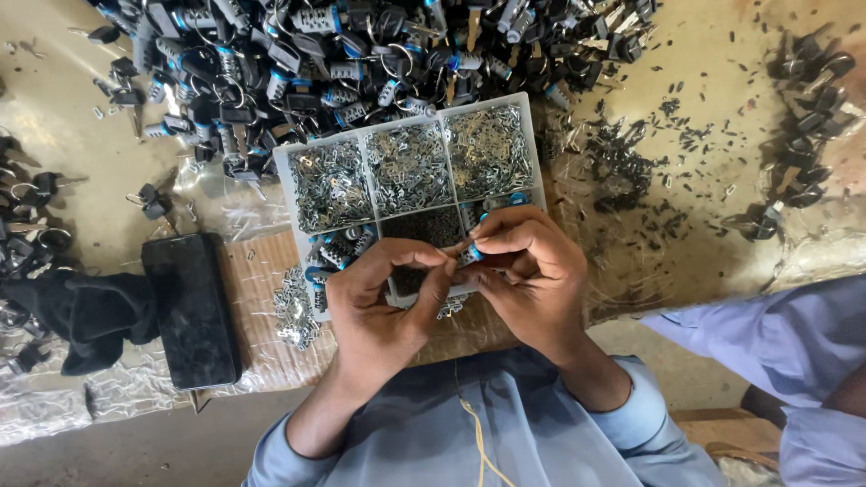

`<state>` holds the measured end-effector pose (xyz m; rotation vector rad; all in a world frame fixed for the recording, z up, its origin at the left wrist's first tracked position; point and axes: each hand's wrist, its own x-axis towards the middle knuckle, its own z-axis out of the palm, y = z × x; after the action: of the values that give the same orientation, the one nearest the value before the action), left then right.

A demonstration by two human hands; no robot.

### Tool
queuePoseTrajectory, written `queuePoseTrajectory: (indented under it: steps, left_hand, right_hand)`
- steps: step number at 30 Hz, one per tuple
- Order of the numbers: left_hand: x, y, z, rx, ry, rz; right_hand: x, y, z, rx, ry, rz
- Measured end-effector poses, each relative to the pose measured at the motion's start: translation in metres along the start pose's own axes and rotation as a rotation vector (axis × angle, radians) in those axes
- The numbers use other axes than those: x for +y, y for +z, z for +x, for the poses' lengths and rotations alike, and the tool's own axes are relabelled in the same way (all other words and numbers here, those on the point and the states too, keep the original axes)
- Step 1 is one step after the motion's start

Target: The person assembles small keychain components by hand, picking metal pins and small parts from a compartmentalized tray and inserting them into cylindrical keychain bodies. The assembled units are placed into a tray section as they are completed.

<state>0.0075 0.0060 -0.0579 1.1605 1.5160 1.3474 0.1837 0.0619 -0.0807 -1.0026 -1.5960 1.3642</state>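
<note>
My left hand (383, 302) and my right hand (523, 271) meet over the near edge of a white compartment tray (281, 180). Between their fingertips they pinch a small lock cylinder with a blue band (469, 254). The left thumb and forefinger press a tiny metal piece against it. The tray's three far compartments hold small shiny metal plates (410, 162). A near compartment holds dark small parts (422, 225), and another holds blue-banded cylinders (338, 248). My hands hide much of the tray's near side.
A large heap of black keys and blue-banded cylinders (298, 63) lies beyond the tray. A black phone (191, 307) and dark cloth (86, 316) sit at left. Loose metal plates (293, 311) are spilled beside the tray. Black bits (622, 167) scatter right. Another person's sleeve (776, 334) enters at right.
</note>
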Motion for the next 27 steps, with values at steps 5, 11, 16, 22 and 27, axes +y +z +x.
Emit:
queuePoseTrajectory:
  steps: [5, 11, 16, 22, 27]
  left_hand:
    - [-0.001, -0.013, -0.006, -0.062, -0.084, 0.031]
    - [0.037, -0.016, 0.005, 0.204, 0.502, 0.394]
    - [0.086, -0.003, 0.019, -0.15, 0.599, 0.855]
    - [0.09, 0.056, 0.045, -0.909, 0.741, 0.813]
    - [0.049, 0.253, 0.117, -1.012, 0.712, 0.719]
  right_hand:
    - [-0.001, 0.0, 0.001, -0.02, -0.031, 0.015]
    - [-0.005, 0.002, 0.007, -0.014, 0.035, 0.234]
    - [-0.007, -0.035, -0.033, 0.046, -0.01, 0.504]
    - [0.014, -0.086, -0.135, 0.176, 0.11, 0.527]
    - [0.039, -0.082, -0.2, 0.307, 0.196, 0.56]
